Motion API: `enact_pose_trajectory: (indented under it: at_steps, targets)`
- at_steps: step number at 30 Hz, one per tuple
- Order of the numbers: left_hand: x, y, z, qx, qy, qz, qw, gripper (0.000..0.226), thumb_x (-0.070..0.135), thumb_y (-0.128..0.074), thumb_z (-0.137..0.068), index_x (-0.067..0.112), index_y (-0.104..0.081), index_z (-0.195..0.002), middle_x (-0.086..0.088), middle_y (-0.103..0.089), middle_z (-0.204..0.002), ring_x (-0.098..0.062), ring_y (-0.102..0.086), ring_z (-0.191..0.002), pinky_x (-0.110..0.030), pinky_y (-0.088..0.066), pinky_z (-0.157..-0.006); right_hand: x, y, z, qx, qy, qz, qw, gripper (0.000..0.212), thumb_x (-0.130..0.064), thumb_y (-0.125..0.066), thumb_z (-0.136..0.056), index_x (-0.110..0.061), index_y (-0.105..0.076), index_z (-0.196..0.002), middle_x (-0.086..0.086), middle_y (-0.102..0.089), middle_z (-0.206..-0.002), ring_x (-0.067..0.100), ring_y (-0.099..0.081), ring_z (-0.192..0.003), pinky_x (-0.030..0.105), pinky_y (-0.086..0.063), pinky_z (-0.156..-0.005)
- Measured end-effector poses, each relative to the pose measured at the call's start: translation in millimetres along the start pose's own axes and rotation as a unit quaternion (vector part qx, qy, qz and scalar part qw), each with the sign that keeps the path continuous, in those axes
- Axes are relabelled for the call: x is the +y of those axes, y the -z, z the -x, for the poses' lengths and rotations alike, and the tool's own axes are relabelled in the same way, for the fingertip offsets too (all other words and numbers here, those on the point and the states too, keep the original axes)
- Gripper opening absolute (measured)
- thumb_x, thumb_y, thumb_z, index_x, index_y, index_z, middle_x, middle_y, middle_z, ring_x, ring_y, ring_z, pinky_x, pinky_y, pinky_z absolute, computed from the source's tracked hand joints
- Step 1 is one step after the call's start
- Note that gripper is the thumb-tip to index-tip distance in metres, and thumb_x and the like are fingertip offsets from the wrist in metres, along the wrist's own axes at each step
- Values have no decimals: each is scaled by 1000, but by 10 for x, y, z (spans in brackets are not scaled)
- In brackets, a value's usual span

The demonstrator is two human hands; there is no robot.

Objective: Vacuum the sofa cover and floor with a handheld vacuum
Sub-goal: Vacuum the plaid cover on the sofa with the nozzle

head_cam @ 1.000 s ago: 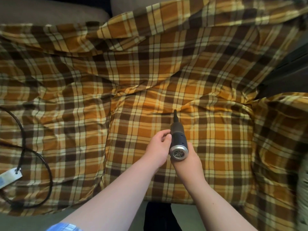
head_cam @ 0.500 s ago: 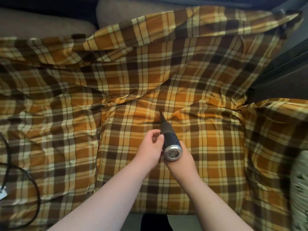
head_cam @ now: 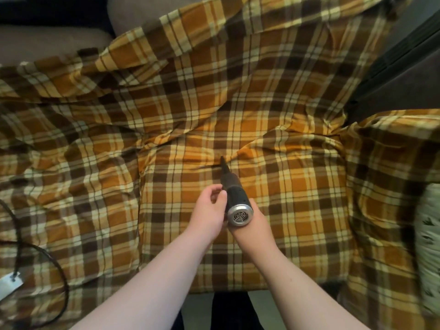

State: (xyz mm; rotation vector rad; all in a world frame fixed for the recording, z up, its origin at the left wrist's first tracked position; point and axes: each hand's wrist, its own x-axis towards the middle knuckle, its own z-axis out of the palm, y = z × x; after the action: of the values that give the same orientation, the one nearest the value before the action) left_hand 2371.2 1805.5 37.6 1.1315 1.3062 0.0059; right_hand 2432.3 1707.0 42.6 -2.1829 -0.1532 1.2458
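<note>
A small black handheld vacuum (head_cam: pixel 234 194) with a silver vented rear end points away from me, its thin nozzle tip touching a fold of the orange-brown plaid sofa cover (head_cam: pixel 273 144). My right hand (head_cam: pixel 256 226) grips the vacuum's body from below, mostly hidden behind it. My left hand (head_cam: pixel 209 213) sits against the vacuum's left side, fingers curled at the barrel. The cover drapes over the seat cushions and backrest.
A black cable loop (head_cam: pixel 47 263) with a white tag (head_cam: pixel 9 285) lies on the cover at the left. A pale patterned cushion (head_cam: pixel 428 256) shows at the right edge. Grey sofa back (head_cam: pixel 47 41) is bare at top left. Floor strip (head_cam: pixel 197 310) shows below the seat.
The vacuum's nozzle swung from pointing straight away to tilting left. The view shifted right then back left, so the cable shows more again. Both hands stayed on the vacuum.
</note>
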Motion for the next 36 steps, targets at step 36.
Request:
enact_pose_trajectory:
  at_steps: [36]
  targets:
    - [-977,1081,776,10,37,15,999,22,31,-52,-99,27,-58,-120,0,-65,-117,-19,-66,-105,-43,-58,-89,309,-1010,1090,-48,-10,70,996,24,-32,-66,-80,-35,-49,-96,-7,-66,-84,13,-63,-75,27,-46,-59]
